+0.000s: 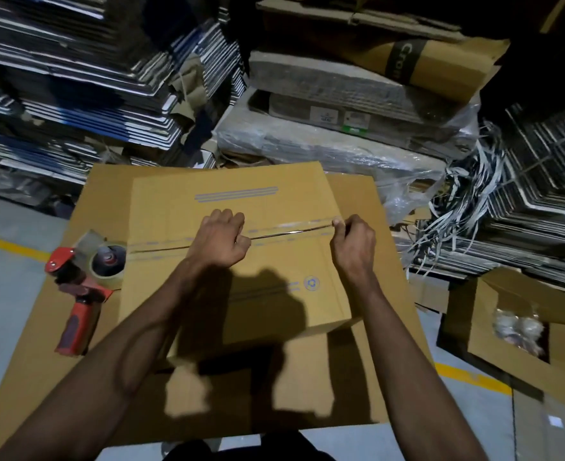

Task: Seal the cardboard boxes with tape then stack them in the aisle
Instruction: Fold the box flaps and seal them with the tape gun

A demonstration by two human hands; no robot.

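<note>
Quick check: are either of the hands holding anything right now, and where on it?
Neither holds the red tape dispenser. The right hand seems to pinch clear tape at the brown cardboard box's seam; the left hand, curled, presses the seam.

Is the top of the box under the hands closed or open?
Closed: the box flaps meet at the seam, with clear tape over it.

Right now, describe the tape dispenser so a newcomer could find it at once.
Start at the large flat cardboard sheet on the floor, with the cardboard box sitting on it. Look to that box's left side, level with its centre seam: the tape dispenser lies there on the sheet. It is the only red thing around, with a clear tape roll and a handle pointing toward the person.
</note>
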